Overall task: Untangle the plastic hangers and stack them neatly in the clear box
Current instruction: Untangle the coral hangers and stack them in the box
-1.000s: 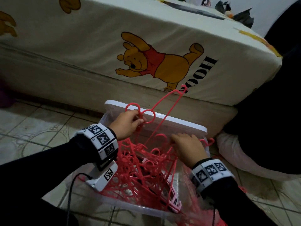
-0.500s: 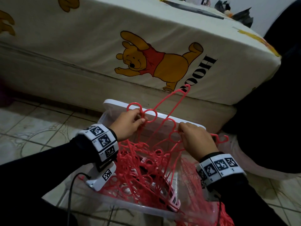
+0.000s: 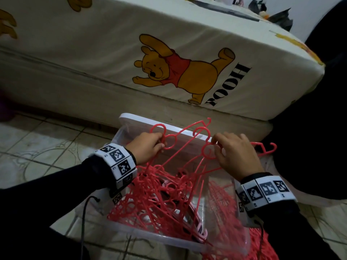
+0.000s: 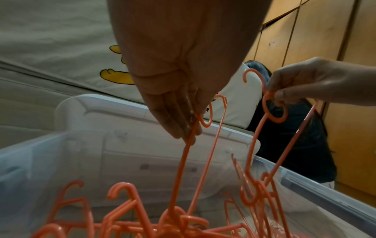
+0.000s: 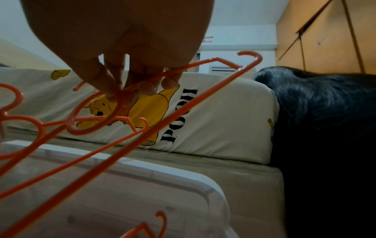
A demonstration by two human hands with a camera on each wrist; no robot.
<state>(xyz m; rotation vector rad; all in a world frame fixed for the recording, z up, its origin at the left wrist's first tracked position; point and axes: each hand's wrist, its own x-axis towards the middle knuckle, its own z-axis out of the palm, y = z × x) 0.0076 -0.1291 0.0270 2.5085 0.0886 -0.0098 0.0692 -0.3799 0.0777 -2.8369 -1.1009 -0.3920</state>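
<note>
Pink hangers [image 3: 159, 199] tangled in clear box [image 3: 150, 239]

The thin coral-pink plastic hangers [image 3: 165, 196] look smooth with a slight sheen. The clear plastic box [image 3: 169, 239] has glossy, translucent walls, and its white plastic lid [image 3: 135, 119] looks smooth and matt. The cream bed sheet with a yellow bear print [image 3: 169, 53] is soft, matt, creased cloth. The pale floor tiles [image 3: 37, 147] shine faintly. The brown wardrobe panels [image 4: 325, 32] look like smooth wood.
</note>
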